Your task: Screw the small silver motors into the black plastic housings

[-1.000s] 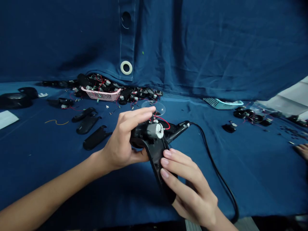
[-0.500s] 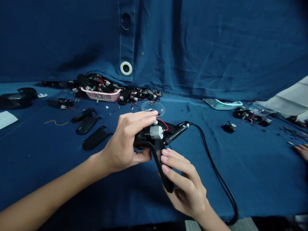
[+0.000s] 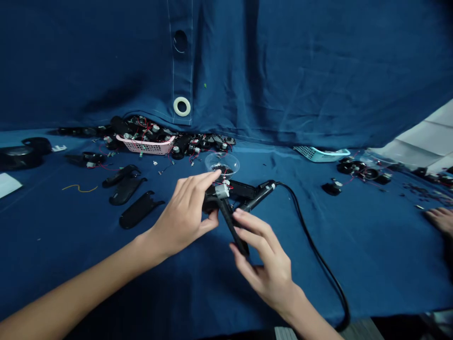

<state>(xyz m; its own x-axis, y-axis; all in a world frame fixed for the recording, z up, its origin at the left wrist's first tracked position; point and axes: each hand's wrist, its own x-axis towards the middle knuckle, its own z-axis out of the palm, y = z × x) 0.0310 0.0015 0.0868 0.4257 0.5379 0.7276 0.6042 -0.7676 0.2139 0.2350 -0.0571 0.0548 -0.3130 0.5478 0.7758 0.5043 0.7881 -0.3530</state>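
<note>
My left hand (image 3: 187,212) grips a black plastic housing with a handle (image 3: 231,226), its thumb below and its fingers over the top. A small silver motor (image 3: 222,191) with a red wire sits in the housing. Beside the handle is my right hand (image 3: 265,255), fingers apart, fingertips at or just off the handle's edge. Just behind lies a black pen-shaped corded tool (image 3: 260,196), and next to it a long black part (image 3: 242,189). Beyond my left fingertips stands a clear round dish (image 3: 230,163) with small dark pieces in it.
Several black shell pieces (image 3: 138,210) lie to the left, near a yellow wire (image 3: 79,188). At the back, a pink basket (image 3: 148,147) overflows with motors and wires. A turquoise basket (image 3: 322,155) stands back right. Another person's hand (image 3: 440,219) rests at the right edge.
The housing has moved away from me, lower toward the table, and its handle has turned. My right hand's fingers have loosened and spread from the handle.
</note>
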